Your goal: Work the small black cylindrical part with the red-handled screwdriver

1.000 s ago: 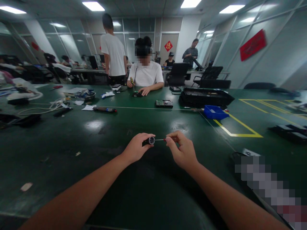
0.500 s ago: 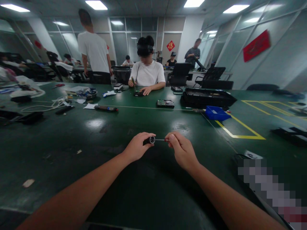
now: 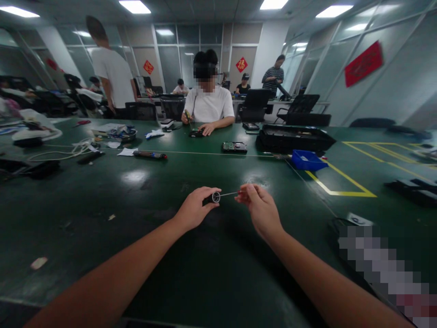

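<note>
In the left hand (image 3: 194, 207), black cylinder (image 3: 215, 197), thin tool (image 3: 229, 194) at its rim.

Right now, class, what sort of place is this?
Probably an electronics repair or assembly workroom: a long green table bears an open circuit-board device, a black casing and a blue bin.

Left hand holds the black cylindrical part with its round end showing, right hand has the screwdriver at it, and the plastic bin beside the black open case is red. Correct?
Not quite: the plastic bin is blue, not red, as the head view shows. The rest stands.
</note>
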`<state>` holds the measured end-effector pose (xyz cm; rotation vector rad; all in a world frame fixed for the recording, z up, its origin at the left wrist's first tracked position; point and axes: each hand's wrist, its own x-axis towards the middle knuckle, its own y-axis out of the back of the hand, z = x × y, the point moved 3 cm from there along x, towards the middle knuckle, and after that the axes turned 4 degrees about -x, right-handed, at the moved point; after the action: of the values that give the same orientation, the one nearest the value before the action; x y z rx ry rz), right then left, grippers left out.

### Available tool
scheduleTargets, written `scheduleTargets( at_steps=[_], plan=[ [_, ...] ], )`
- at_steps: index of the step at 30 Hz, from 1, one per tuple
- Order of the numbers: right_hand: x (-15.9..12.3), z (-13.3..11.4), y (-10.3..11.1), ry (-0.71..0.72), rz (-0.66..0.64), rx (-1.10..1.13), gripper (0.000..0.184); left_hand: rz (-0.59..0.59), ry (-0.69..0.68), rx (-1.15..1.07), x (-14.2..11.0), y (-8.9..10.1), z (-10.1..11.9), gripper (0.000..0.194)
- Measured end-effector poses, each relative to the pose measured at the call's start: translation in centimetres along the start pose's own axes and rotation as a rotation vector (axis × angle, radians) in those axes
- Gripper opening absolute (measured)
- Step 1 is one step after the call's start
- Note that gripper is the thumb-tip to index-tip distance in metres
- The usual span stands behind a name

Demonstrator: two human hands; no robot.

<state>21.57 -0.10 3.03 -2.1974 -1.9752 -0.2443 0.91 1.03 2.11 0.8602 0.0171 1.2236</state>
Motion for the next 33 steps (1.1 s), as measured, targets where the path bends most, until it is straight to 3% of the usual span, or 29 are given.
scheduleTargets(
  at_steps=[3, 5, 8, 11, 17, 27, 33],
  plan=[
    [0.5, 0.7, 0.2, -0.091, -0.011, 0.096, 0.034, -0.048, -0.096, 0.071, 0.3, 0.3, 0.0, 0.037],
    [0.8, 1.0, 0.5, -0.112, -0.015, 0.032, 0.035, -0.077, -0.108, 0.138, 0.5, 0.5, -0.2, 0.038],
    [0.8, 1.0, 0.8, -0.039, 0.033, -0.132, 0.036, -0.095, -0.064, 0.168, 0.6, 0.4, -0.6, 0.039],
    [0.6, 0.9, 0.8, 0.02, 0.044, -0.147, 0.035, -0.109, -0.047, 0.15, 0.5, 0.2, -0.7, 0.04],
    [-0.1, -0.5, 0.2, 0.117, 0.003, -0.284, 0.032, -0.097, -0.038, 0.116, 0.3, 0.1, -0.5, 0.041],
    [-1.0, -1.5, -0.5, 0.195, -0.091, -0.427, 0.025, -0.051, -0.048, 0.128, 0.3, 0.3, -0.7, 0.038],
    [-1.5, -1.8, -0.6, 0.217, -0.07, -0.504, 0.023, -0.039, -0.04, 0.175, 0.3, 0.3, -0.6, 0.038]
  ],
)
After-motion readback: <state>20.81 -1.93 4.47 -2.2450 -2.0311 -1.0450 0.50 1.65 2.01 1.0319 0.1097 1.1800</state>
